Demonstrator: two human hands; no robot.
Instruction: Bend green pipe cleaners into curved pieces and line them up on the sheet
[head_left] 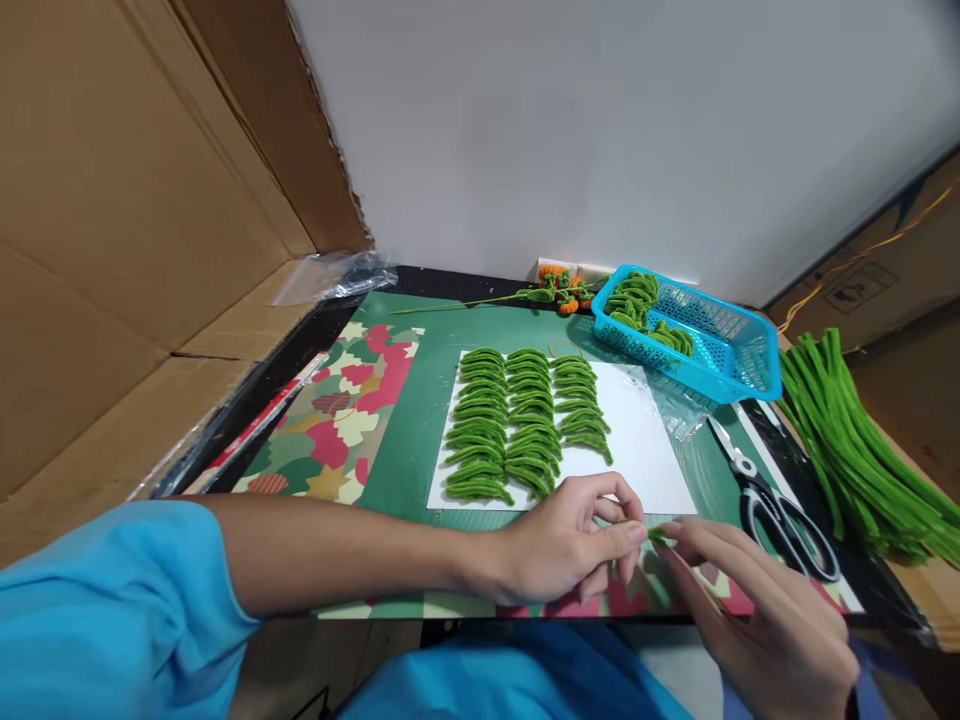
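Note:
Near the front edge of the table, my left hand (577,540) and my right hand (765,600) meet at a small green fuzzy piece (657,535). Fingertips of both hands pinch it from either side, and most of it is hidden by them. Just beyond my hands lies a white sheet (637,430). On it, several curved green fuzzy pieces (480,425) are laid in three columns; the right column is shorter than the other two.
Behind the sheet at the right, a blue basket (739,385) holds more green pieces. Scissors (776,510) lie right of my hands, beside a bundle of green stems (862,450). An orange-flowered stem (559,285) rests at the back. Cardboard (112,200) stands at the left.

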